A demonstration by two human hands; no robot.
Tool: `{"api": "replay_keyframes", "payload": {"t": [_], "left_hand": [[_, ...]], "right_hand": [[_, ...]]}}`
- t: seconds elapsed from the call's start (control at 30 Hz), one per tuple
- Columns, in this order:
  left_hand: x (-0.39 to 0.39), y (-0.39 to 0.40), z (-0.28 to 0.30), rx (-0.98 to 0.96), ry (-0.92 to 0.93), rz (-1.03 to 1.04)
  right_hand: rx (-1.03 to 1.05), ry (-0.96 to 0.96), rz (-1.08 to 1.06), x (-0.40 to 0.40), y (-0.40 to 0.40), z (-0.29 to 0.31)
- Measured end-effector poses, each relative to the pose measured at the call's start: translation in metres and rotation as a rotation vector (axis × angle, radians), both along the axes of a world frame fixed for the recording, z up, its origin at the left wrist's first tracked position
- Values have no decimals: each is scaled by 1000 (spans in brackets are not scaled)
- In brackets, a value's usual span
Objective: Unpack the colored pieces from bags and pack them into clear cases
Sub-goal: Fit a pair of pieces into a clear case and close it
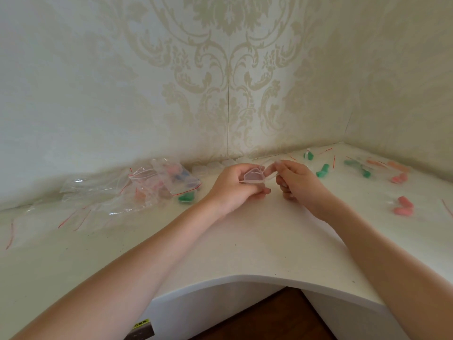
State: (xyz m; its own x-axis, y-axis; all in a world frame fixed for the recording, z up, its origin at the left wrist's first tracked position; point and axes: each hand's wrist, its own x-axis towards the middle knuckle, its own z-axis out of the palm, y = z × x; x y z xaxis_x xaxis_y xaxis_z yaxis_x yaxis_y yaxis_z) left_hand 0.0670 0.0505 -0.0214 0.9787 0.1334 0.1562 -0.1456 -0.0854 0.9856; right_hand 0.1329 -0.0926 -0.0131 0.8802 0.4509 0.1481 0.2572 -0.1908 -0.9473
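The left hand pinches a clear case, seemingly empty; the right hand, fingers curled, is nearer the green pieces toward the surface's right back corner.

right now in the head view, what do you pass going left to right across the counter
pile of clear bags → green piece by the bags → left hand holding a clear case → right hand → green piece → two pink pieces near the right edge
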Motion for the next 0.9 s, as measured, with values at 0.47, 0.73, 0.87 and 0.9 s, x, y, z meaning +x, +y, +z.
{"api": "replay_keyframes", "payload": {"t": [0.47,0.73,0.87,0.9], "left_hand": [[0,4,12,-410,239,82],[-4,-6,13,-504,276,-84],[-6,-7,13,-598,280,-158],[-6,-6,13,-611,284,-161]], "right_hand": [[144,-3,116,-12,3,10],[16,-304,-16,-17,10,6],[-28,-280,-33,-15,10,4],[-27,-261,-19,-15,10,4]]}}
